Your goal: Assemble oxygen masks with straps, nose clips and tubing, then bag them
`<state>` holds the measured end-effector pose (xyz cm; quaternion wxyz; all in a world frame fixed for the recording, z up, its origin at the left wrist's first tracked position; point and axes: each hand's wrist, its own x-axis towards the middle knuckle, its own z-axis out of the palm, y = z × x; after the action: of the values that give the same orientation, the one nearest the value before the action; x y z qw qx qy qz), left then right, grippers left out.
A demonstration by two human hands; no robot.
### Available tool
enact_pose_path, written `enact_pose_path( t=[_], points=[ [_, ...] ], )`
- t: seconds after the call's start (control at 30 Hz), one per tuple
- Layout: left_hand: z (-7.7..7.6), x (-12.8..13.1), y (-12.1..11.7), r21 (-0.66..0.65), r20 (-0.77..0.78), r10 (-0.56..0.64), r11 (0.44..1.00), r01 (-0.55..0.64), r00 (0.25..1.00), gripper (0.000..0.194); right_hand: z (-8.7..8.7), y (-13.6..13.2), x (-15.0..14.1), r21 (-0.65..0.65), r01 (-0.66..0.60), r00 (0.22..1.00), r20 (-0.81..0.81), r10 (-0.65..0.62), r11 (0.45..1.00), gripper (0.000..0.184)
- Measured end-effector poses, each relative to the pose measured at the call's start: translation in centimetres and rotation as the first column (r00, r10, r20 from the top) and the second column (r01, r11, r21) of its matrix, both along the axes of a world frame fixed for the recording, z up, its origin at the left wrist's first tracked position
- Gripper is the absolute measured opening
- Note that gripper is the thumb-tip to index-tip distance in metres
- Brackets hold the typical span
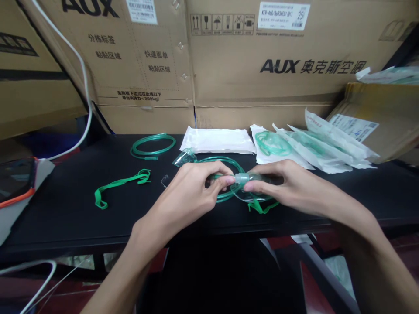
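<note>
Near the middle of the black table, my left hand (199, 185) pinches the end of a coiled green oxygen tube (229, 161). That end meets the clear connector (242, 179) of an oxygen mask (253, 195). My right hand (288, 183) grips the mask just behind the connector and covers part of it. A green elastic strap (262, 206) hangs from the mask below my right fingers. Beyond my left hand lies another clear mask piece (185, 158). A small bent clear or metal strip (165, 180) is partly hidden beside my left hand.
On the left lie a second green tube coil (153, 146) and a loose green strap (122, 185). A white packet (218, 140) and several packaged masks (314, 146) are at the back. Large cartons (229, 65) stand behind. An orange-edged device (16, 181) sits far left.
</note>
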<state>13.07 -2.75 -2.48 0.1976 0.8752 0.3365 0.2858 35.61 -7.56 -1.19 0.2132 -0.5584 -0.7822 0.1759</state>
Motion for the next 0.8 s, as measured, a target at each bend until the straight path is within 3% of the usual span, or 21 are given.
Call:
enact_pose_path(
  t=[0.17, 0.37, 0.5, 0.8],
  points=[
    [0.3, -0.9, 0.2, -0.128, -0.105, -0.069, 0.99, 0.055, 0.992, 0.024, -0.3, -0.1, 0.1, 0.184, -0.021, 0.995, 0.098, 0.003, 0.983, 0.042],
    [0.4, -1.3, 0.4, -0.211, -0.212, -0.101, 0.976, 0.055, 0.972, 0.038, -0.3, -0.2, 0.3, 0.29, -0.109, 0.988, 0.136, 0.072, 0.951, 0.04],
    [0.5, -1.3, 0.4, -0.179, -0.179, -0.124, 0.98, 0.091, 0.976, 0.034, -0.4, 0.0, 0.2, 0.296, -0.129, 0.989, 0.112, 0.1, 0.946, 0.043],
    [0.4, -1.4, 0.5, -0.025, -0.176, -0.076, 0.997, 0.073, 0.981, 0.024, -1.1, -0.3, -0.9, 0.252, -0.048, 0.991, 0.136, 0.014, 0.966, 0.045]
  ],
)
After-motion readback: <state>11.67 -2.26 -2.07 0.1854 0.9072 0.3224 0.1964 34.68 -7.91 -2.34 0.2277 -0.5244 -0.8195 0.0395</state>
